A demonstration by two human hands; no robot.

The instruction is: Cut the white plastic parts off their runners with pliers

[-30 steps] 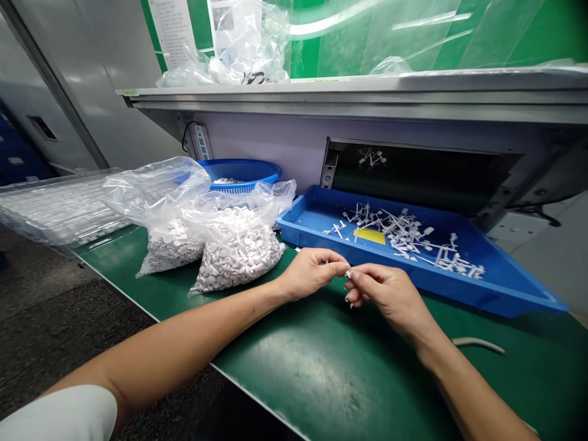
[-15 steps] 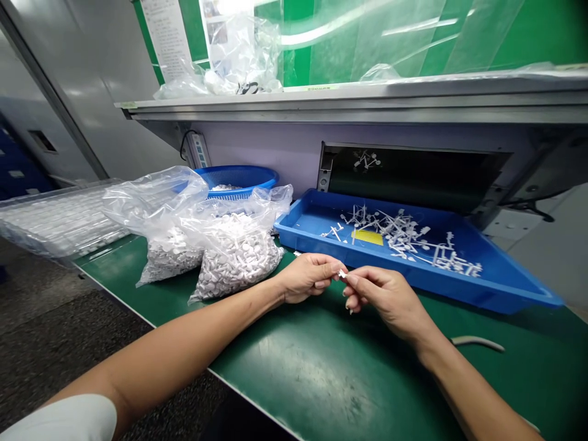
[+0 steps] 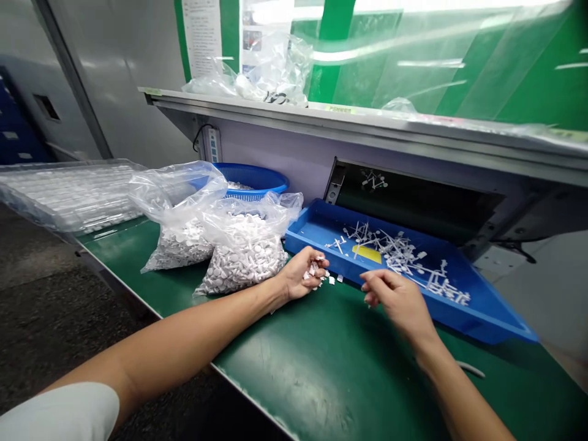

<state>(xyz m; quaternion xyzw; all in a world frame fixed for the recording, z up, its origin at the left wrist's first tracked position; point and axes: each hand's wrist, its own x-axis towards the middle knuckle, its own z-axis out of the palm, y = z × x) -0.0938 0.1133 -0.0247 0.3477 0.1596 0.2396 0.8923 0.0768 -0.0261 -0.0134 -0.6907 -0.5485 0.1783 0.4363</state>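
My left hand is closed around several small white plastic pieces, its palm turned partly up and its fingers curled over them. Beside its fingertips, more loose white pieces lie on the green mat. My right hand hovers to the right, apart from the left, thumb and fingers drawn together; whatever it pinches, if anything, is hidden. Just beyond both hands stands a blue tray with white branching plastic sprues inside.
Two clear bags of white parts stand left, before a blue basket. Clear plastic trays lie further left. A pale curved tool handle shows by my right forearm. A shelf overhangs the back.
My hands have parted: they met at a small white piece before. The left hand has turned to show the pieces in its palm, and loose pieces now show beside it. The view has shifted.
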